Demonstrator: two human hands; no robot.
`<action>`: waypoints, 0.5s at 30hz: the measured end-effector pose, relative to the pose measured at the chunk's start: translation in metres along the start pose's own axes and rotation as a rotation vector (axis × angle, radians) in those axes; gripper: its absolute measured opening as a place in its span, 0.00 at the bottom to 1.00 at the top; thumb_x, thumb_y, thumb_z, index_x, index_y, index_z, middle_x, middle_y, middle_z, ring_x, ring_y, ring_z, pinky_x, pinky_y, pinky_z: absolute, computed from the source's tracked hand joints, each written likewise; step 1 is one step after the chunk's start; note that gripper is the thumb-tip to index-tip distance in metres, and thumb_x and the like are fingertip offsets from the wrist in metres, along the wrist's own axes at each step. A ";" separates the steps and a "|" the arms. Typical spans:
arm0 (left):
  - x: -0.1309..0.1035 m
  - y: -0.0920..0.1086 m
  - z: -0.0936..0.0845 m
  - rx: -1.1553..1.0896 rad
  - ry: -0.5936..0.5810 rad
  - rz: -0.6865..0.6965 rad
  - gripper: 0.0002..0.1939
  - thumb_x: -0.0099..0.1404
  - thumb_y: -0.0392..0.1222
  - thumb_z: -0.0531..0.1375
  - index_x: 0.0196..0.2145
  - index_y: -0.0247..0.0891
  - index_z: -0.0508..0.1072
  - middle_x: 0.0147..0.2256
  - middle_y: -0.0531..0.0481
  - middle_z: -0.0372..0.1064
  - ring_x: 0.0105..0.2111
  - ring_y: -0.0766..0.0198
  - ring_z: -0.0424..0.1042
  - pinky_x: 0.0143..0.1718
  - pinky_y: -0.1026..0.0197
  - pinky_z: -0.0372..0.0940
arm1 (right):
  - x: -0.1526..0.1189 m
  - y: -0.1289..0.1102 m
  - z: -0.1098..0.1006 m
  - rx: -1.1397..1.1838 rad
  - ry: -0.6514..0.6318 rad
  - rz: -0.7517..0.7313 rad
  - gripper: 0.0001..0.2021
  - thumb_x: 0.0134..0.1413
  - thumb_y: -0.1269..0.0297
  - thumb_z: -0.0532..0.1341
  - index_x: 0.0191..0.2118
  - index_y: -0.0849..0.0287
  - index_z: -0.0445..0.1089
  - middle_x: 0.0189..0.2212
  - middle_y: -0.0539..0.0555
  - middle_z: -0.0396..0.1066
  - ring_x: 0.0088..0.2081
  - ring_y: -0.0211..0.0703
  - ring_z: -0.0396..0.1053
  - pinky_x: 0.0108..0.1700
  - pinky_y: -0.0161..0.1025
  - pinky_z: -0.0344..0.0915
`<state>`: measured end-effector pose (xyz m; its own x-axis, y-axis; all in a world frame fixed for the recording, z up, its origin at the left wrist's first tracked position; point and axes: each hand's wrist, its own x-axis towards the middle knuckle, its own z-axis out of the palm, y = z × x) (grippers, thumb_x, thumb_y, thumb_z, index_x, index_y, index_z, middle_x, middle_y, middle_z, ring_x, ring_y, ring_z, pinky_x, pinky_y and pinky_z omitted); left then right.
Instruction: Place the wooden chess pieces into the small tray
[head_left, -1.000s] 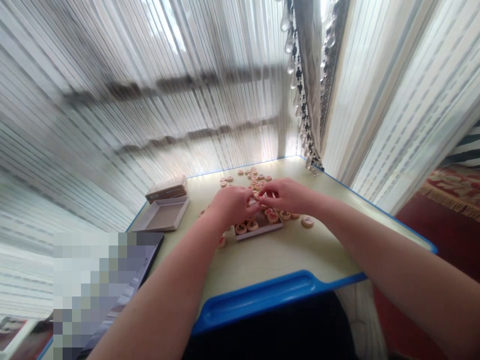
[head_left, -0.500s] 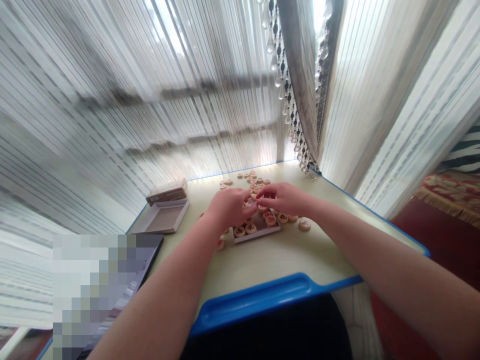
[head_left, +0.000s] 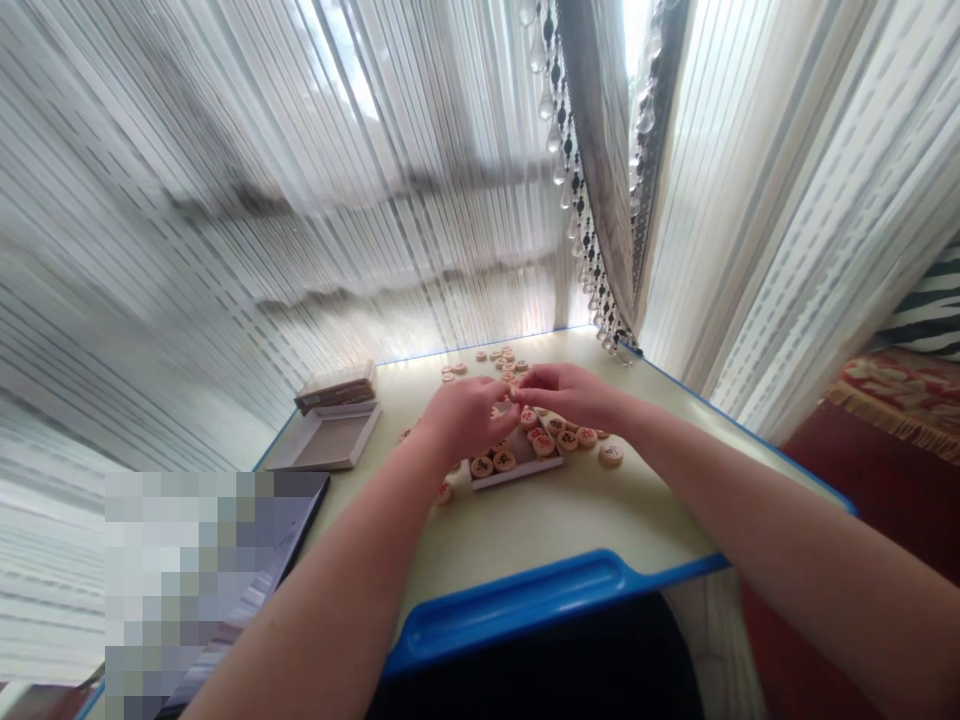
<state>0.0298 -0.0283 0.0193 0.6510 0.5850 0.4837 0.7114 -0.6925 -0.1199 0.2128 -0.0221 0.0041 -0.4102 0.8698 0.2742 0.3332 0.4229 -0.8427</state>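
My left hand (head_left: 466, 415) hovers over the left side of a shallow white box (head_left: 517, 476), fingers bent, with the thumb apart from the fingertips. Its fingertips come close to a round Chinese chess piece (head_left: 514, 395), which my right hand (head_left: 562, 393) pinches between thumb and fingers. Whether the left fingertips touch that piece I cannot tell. Inside the box lie several wooden pieces with dark characters (head_left: 504, 461) at the front left. Others with red characters (head_left: 543, 444) sit along its right side. My hands hide the back of the box.
Loose pieces (head_left: 507, 354) lie behind the box, and one piece (head_left: 611, 454) lies to its right. An empty box lid (head_left: 330, 440) and a flat carton (head_left: 337, 384) are at the left. The blue table edge (head_left: 517, 600) has a groove; string curtains hang behind.
The fingers of my right hand have drawn together on a piece at the left fingertips. Both hands stay over the box, and the view has shifted slightly.
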 end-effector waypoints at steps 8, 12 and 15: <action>0.000 0.004 -0.001 0.033 0.008 -0.018 0.15 0.61 0.48 0.51 0.35 0.38 0.72 0.30 0.48 0.71 0.27 0.63 0.69 0.28 0.62 0.59 | 0.002 0.002 0.000 0.074 0.070 0.063 0.14 0.45 0.53 0.61 0.30 0.60 0.67 0.27 0.51 0.69 0.31 0.39 0.66 0.32 0.36 0.61; -0.001 0.003 0.000 0.056 0.029 -0.023 0.14 0.61 0.47 0.51 0.35 0.38 0.72 0.30 0.48 0.72 0.27 0.63 0.69 0.27 0.63 0.59 | 0.000 -0.002 0.000 0.156 0.100 0.080 0.12 0.44 0.55 0.62 0.29 0.59 0.65 0.26 0.50 0.68 0.30 0.37 0.65 0.32 0.36 0.62; -0.001 0.002 0.001 0.057 0.059 -0.025 0.14 0.62 0.47 0.50 0.34 0.37 0.72 0.29 0.48 0.71 0.26 0.64 0.69 0.26 0.63 0.59 | 0.000 -0.001 0.001 0.221 0.106 0.046 0.12 0.44 0.56 0.63 0.30 0.58 0.64 0.27 0.50 0.69 0.31 0.38 0.67 0.34 0.36 0.63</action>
<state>0.0303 -0.0298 0.0180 0.6178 0.5747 0.5367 0.7420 -0.6520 -0.1560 0.2117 -0.0225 0.0051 -0.3042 0.9133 0.2707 0.1512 0.3269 -0.9329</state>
